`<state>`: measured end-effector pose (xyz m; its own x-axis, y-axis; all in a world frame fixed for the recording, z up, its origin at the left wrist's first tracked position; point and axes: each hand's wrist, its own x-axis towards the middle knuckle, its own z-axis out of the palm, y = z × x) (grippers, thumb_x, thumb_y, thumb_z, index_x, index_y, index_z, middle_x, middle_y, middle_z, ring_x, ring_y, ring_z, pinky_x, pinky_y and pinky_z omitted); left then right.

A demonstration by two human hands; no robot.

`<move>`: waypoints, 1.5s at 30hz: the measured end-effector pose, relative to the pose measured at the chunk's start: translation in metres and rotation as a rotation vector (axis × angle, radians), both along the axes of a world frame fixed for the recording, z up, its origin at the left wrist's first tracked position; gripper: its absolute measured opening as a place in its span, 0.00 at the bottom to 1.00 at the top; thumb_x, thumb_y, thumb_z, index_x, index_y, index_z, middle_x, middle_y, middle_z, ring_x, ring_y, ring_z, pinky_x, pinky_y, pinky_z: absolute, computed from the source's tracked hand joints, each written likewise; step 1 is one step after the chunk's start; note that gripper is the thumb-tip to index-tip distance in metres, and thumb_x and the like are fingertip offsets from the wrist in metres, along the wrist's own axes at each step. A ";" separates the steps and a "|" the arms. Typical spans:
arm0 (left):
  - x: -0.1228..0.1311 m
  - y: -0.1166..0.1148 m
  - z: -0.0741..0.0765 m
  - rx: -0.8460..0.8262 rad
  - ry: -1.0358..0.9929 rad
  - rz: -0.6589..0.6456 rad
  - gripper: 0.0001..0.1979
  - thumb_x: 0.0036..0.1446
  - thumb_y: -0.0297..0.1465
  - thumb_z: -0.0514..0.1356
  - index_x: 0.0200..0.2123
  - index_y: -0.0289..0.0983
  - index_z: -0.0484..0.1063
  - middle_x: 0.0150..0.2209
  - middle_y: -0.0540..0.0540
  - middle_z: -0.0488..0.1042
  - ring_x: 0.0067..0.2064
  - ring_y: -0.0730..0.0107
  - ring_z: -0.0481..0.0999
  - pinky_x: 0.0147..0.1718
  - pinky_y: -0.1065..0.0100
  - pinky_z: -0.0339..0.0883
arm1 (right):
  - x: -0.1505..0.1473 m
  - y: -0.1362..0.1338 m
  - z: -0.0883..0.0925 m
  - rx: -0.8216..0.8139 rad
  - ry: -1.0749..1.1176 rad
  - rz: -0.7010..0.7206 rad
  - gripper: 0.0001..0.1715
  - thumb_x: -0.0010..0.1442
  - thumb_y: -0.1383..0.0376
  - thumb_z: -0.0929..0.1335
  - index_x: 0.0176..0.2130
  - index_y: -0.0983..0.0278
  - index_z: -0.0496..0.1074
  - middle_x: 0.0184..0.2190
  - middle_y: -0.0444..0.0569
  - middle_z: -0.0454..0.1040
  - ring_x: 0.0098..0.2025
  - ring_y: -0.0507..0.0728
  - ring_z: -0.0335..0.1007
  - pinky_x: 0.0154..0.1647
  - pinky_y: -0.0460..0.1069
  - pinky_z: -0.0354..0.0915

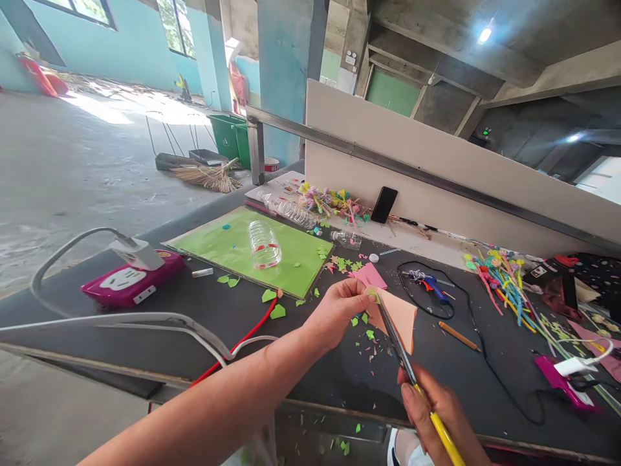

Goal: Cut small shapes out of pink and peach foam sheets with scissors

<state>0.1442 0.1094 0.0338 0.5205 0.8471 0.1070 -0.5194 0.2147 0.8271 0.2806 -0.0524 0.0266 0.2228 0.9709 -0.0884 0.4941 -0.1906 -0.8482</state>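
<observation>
Between thumb and fingers, my left hand (pixel 339 312) pinches a small green paper piece (pixel 372 294). My right hand (pixel 434 411) grips scissors (pixel 400 353) with yellow handles, their blades pointing up and away toward the green piece. Whether the blade tips touch the paper I cannot tell. Behind the blades lies a peach paper sheet (pixel 400 318) on the dark table, with a pink paper piece (pixel 371 275) just beyond it. Green scraps (pixel 277 312) and tiny cuttings are scattered near my left hand.
A green sheet (pixel 228 252) carries a cut clear plastic bottle (pixel 264 244). A blue glue gun (pixel 434 290) with a black cord lies to the right. Purple power strips (pixel 133 278) sit at both sides. A phone (pixel 384 204) leans at the back divider, beside colourful pipe-cleaner flowers (pixel 334 204).
</observation>
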 end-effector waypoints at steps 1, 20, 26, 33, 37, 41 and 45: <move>0.000 0.001 -0.001 0.013 -0.003 -0.007 0.11 0.43 0.32 0.67 0.21 0.33 0.67 0.20 0.51 0.70 0.22 0.79 0.66 0.23 0.74 0.57 | 0.000 0.000 0.000 -0.008 -0.021 0.004 0.24 0.57 0.43 0.59 0.32 0.59 0.64 0.18 0.36 0.49 0.18 0.50 0.45 0.17 0.47 0.44; 0.000 0.006 -0.007 0.033 0.026 -0.047 0.10 0.45 0.31 0.66 0.22 0.33 0.67 0.21 0.50 0.71 0.24 0.77 0.68 0.26 0.74 0.58 | 0.009 0.000 -0.008 0.081 -0.155 0.007 0.21 0.58 0.46 0.59 0.32 0.59 0.66 0.19 0.38 0.56 0.20 0.52 0.52 0.22 0.46 0.53; -0.001 0.004 -0.005 0.026 0.037 -0.030 0.11 0.44 0.31 0.66 0.21 0.33 0.67 0.20 0.51 0.70 0.22 0.80 0.65 0.24 0.75 0.55 | 0.005 0.000 -0.007 0.054 -0.155 0.018 0.22 0.57 0.44 0.59 0.32 0.58 0.65 0.18 0.37 0.51 0.20 0.51 0.50 0.21 0.47 0.50; -0.003 0.003 0.000 0.049 0.019 -0.031 0.11 0.45 0.31 0.66 0.21 0.33 0.67 0.20 0.51 0.69 0.23 0.79 0.66 0.25 0.74 0.57 | 0.002 -0.001 -0.008 0.023 -0.058 -0.016 0.22 0.56 0.42 0.58 0.35 0.56 0.64 0.17 0.37 0.52 0.17 0.52 0.47 0.18 0.48 0.49; -0.004 0.004 -0.001 0.052 0.005 -0.032 0.11 0.46 0.31 0.66 0.21 0.33 0.67 0.20 0.52 0.69 0.22 0.80 0.65 0.25 0.74 0.57 | 0.001 0.000 -0.008 0.045 -0.051 -0.017 0.21 0.56 0.44 0.59 0.35 0.56 0.64 0.17 0.36 0.51 0.18 0.51 0.47 0.19 0.48 0.49; -0.004 0.006 -0.003 0.058 -0.012 -0.024 0.11 0.46 0.31 0.66 0.21 0.33 0.67 0.20 0.51 0.69 0.23 0.79 0.66 0.25 0.74 0.57 | -0.001 0.003 -0.003 0.079 -0.065 -0.004 0.20 0.57 0.45 0.60 0.32 0.58 0.64 0.17 0.37 0.51 0.19 0.51 0.49 0.19 0.47 0.49; -0.004 0.008 -0.004 0.056 -0.011 -0.018 0.10 0.46 0.30 0.66 0.22 0.33 0.67 0.21 0.50 0.70 0.24 0.78 0.67 0.26 0.74 0.57 | -0.003 0.004 -0.003 0.031 0.018 0.004 0.21 0.57 0.44 0.60 0.31 0.59 0.62 0.17 0.35 0.48 0.17 0.49 0.43 0.15 0.46 0.44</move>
<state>0.1406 0.1170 0.0296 0.5338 0.8304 0.1595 -0.5247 0.1775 0.8326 0.2773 -0.0481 0.0239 0.2171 0.9742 -0.0624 0.4794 -0.1620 -0.8625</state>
